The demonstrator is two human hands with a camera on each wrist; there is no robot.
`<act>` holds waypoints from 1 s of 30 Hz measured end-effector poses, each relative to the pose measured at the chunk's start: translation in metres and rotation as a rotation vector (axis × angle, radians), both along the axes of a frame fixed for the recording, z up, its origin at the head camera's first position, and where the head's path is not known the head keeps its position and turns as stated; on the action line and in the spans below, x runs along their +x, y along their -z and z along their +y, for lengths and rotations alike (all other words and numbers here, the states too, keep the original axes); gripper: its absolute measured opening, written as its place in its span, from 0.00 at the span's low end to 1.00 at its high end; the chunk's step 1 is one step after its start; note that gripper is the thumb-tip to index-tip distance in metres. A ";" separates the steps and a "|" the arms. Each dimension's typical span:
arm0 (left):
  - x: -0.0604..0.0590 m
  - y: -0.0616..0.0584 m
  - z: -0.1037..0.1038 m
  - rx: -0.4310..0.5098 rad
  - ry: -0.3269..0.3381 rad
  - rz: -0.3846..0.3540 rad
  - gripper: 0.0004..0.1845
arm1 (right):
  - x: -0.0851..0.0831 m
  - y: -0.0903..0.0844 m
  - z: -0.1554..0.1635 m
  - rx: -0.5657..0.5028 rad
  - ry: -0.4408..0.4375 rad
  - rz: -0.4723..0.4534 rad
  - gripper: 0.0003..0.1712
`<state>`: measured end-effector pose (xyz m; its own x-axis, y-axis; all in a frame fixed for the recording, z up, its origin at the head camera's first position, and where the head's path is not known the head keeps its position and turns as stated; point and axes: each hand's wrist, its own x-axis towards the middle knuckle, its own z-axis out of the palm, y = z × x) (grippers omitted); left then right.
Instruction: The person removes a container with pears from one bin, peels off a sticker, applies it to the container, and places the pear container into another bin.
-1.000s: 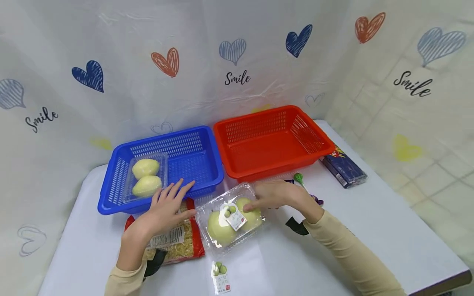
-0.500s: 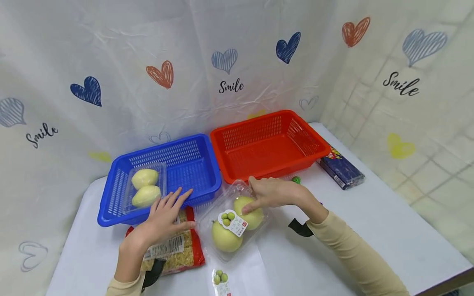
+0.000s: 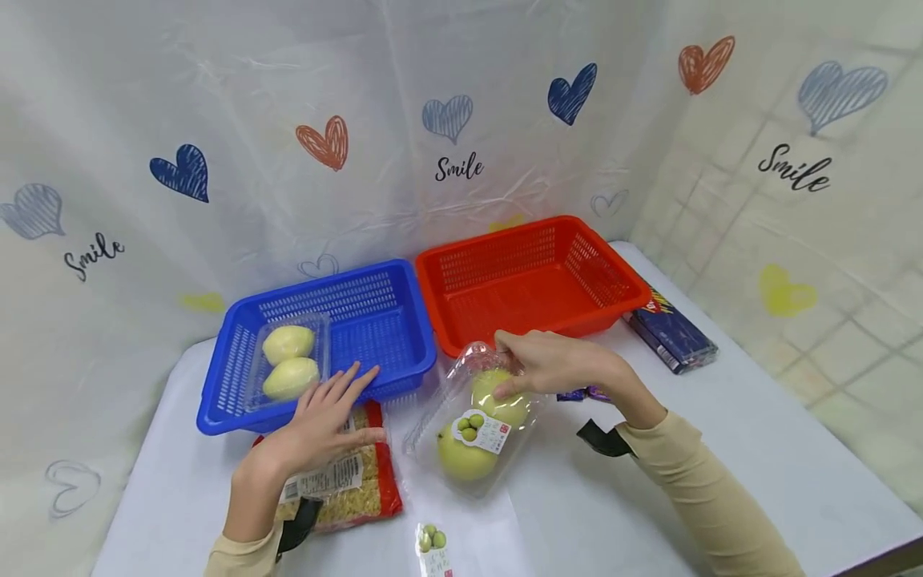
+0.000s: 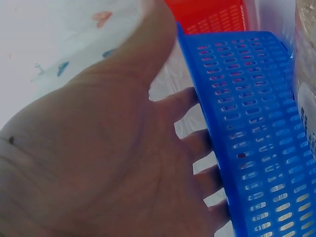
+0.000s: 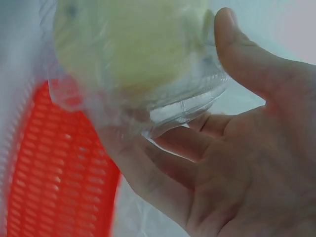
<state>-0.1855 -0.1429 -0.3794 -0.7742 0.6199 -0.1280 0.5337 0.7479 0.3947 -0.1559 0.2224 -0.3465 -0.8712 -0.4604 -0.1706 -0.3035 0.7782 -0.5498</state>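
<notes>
My right hand (image 3: 551, 365) holds a clear plastic fruit box (image 3: 431, 417) by its far right end, thumb on top and fingers underneath in the right wrist view. Inside are two round yellow-green fruits (image 3: 461, 458), with a white label (image 3: 493, 434) across the lid. The box is tilted in front of the red basket (image 3: 534, 308). My left hand (image 3: 313, 433) rests at the front rim of the blue basket (image 3: 375, 332), its fingers straight and spread over the edge; the left wrist view shows the fingertips hidden behind the rim. A similar box of two pale fruits (image 3: 291, 378) lies in the blue basket.
Under my left hand lies a red-edged bag of dry noodle-like food (image 3: 360, 497). A dark blue packet (image 3: 674, 332) sits right of the red basket. Small purple-wrapped sweets (image 3: 587, 393) lie by my right wrist. Another fruit label (image 3: 433, 549) shows near the table's front.
My right hand has shifted the fruit box to the right, turning it so its far end lifts toward the red basket. The green-topped sweet is now hidden behind the hand. My left hand stays put.
</notes>
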 end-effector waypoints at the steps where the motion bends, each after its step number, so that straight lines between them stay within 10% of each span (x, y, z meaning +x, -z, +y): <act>1: 0.000 0.000 -0.001 -0.004 0.003 0.016 0.48 | 0.000 -0.003 0.002 -0.001 -0.006 0.025 0.26; 16: -0.011 -0.008 0.006 -0.041 0.032 0.054 0.46 | 0.034 -0.078 0.048 -0.022 0.095 0.446 0.21; 24: -0.008 -0.002 0.002 -0.043 -0.001 0.041 0.44 | -0.033 -0.129 0.053 0.155 0.077 0.440 0.23; 30: -0.003 0.004 -0.003 -0.015 -0.012 -0.007 0.43 | -0.096 -0.109 0.038 0.323 0.002 0.353 0.22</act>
